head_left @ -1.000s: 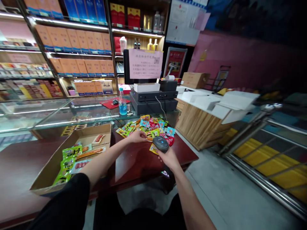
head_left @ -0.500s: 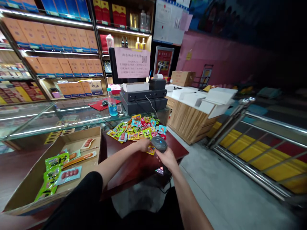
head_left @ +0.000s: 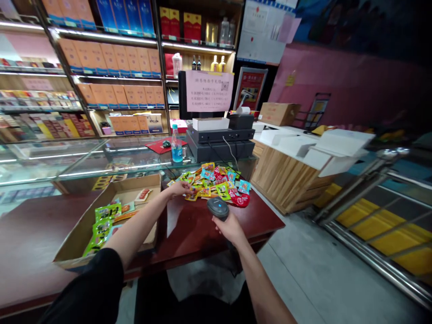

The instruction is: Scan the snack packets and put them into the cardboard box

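A dark handheld scanner (head_left: 218, 208) with a small blue light is gripped in my right hand (head_left: 231, 228), over the red-brown table (head_left: 199, 234). My left hand (head_left: 180, 189) is at the left front edge of a heap of colourful snack packets (head_left: 211, 180); its fingers are curled at a yellow packet (head_left: 191, 196), and whether they grip it is too small to tell. At the heap's right front lies a red packet (head_left: 240, 200). To the left, an open cardboard box (head_left: 72, 238) holds green packets (head_left: 101, 229) and a few sausage packs, partly behind my left forearm.
Behind the heap stand a blue drink bottle (head_left: 176, 146), a black cash drawer (head_left: 221, 150) and a monitor with a pink paper sign (head_left: 209, 92). A wooden counter (head_left: 286, 180) and metal railing (head_left: 388, 193) are on the right.
The camera view has turned left. My left hand has moved left, away from the scanner, to the heap's left side. The right hand still holds the scanner, now farther from the packets.
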The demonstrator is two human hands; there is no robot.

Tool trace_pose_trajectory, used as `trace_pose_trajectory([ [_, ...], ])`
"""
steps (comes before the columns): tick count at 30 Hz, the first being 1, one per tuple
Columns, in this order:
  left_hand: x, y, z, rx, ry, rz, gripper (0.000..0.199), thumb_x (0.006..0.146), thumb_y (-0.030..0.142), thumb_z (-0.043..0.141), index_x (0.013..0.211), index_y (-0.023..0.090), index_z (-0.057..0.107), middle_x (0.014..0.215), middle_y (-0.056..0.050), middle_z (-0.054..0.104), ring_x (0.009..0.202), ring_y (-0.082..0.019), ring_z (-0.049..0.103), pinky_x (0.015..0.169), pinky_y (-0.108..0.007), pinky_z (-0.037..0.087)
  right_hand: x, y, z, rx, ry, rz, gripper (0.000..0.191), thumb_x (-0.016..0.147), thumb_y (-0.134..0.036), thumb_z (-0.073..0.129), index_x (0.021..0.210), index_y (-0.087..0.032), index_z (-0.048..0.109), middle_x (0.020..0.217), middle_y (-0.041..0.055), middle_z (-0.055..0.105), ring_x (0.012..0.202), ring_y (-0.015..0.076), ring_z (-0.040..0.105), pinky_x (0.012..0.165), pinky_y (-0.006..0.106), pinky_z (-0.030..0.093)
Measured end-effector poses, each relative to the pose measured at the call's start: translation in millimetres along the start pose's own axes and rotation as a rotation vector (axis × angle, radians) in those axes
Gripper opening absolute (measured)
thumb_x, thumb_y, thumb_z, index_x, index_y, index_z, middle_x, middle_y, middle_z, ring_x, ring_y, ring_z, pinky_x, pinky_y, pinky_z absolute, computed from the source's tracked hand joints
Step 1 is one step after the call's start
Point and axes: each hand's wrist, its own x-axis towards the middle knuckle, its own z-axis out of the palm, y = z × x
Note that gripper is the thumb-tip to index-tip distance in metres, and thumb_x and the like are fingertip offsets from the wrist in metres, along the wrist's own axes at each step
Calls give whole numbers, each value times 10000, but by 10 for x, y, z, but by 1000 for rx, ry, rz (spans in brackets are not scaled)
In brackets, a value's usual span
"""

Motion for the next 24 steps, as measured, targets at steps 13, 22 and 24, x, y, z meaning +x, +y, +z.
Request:
trace_pose_trajectory([
  [13,-288,71,-203,-364,4,-128,536,464,302,961,837,132,614,719,-10,687,634,-127,658,587,-238,526,-68,-354,419,4,-109,-41,164,760,-265,662,893,-176,624,569,-8,666,488,151,658,497,210,497],
  [22,-218,-26,-209,-254,29,-174,397,552,307,920,747,138,619,645,20,646,643,-114,640,625,-231,521,-90,-378,412,-20,-127,-21,144,761,-233,660,882,-162,629,551,-1,657,490,154,654,499,211,494],
  [24,-225,-14,-208,-289,-21,-172,416,531,295,932,758,136,622,677,3,662,664,-131,657,628,-245,528,-85,-364,416,-20,-122,-24,144,762,-236,660,882,-165,623,558,0,663,495,154,657,503,212,495],
])
